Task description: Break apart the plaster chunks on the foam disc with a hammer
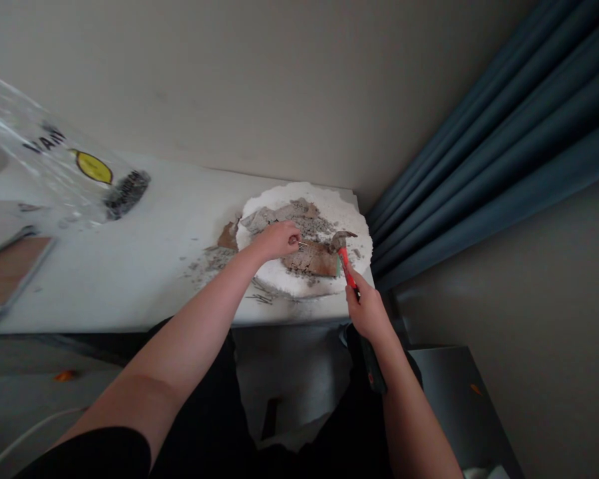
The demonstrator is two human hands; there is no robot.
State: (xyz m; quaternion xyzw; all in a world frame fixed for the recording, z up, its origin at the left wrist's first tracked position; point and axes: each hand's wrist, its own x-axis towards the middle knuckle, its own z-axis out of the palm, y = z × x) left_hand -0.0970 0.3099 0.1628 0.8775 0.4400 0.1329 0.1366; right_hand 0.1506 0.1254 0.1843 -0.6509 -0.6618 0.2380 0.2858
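hammer [345, 258]: is being gripped by the handle in the right hand [367, 310], its head lying over the brown slab [315, 258].
nail [303, 244]: is being pinched in the left hand [275, 239], fingers closed on it, just beside the hammer head.
foam disc [284, 276]: is carrying the slab and grey rubble, at the right end of the white table [144, 266].
plastic bag [54, 166]: is lying well apart at the left.
curtain [504, 133]: is hanging at the right.

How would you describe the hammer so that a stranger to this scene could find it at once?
Start at the blue curtain on the right, then move to the white foam slab at the table's near corner. The hammer lies over it, gripped by the right hand; its red-and-black handle stands out from the grey-brown rubble.
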